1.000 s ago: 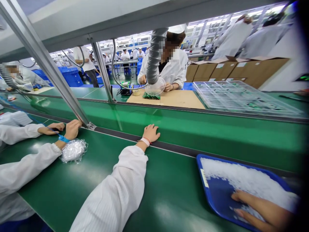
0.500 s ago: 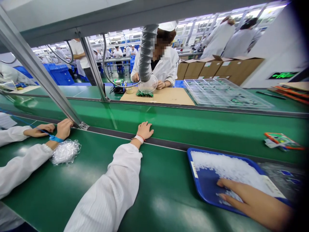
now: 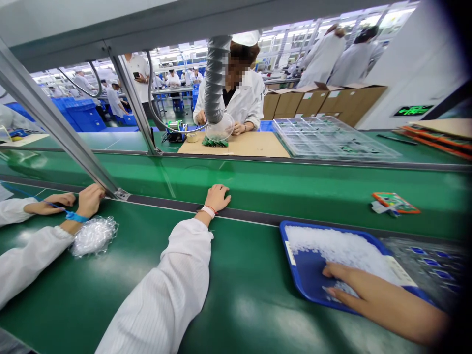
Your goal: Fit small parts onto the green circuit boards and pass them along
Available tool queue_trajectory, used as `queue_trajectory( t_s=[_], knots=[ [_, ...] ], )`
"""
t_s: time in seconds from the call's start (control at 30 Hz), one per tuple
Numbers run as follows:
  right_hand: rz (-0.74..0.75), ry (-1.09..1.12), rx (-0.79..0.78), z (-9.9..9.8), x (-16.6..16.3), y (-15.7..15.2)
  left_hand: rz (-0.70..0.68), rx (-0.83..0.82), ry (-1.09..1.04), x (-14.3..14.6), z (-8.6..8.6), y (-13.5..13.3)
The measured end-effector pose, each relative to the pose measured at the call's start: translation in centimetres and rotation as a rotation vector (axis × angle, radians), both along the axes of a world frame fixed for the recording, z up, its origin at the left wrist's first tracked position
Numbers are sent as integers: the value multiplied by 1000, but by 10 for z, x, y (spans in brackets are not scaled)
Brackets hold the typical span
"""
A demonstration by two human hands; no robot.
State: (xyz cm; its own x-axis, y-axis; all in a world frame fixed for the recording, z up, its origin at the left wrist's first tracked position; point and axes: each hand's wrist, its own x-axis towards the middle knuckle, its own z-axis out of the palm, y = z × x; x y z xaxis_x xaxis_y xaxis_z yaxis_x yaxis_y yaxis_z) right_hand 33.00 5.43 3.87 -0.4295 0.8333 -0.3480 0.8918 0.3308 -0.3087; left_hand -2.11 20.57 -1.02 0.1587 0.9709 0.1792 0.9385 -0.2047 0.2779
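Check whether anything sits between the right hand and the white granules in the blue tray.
Nothing visible does: the right hand lies inside the blue tray, resting directly on the white granules.

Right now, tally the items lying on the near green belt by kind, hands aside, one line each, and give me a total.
Blue plastic tray: 1
Bunch of clear plastic film: 1
Orange-edged circuit board: 1
Clear packaging with blue parts: 1
Total: 4
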Motion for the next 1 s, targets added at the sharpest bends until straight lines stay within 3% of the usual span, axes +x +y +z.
queue_trajectory(
  t_s=[0.43, 1.0],
  knots=[
    [23, 18, 32, 5, -2, 1, 1, -10, -10, -2, -5, 3],
    [38, -32, -65, 25, -15, -4, 11, -15, -10, -3, -7, 4]
  ],
)
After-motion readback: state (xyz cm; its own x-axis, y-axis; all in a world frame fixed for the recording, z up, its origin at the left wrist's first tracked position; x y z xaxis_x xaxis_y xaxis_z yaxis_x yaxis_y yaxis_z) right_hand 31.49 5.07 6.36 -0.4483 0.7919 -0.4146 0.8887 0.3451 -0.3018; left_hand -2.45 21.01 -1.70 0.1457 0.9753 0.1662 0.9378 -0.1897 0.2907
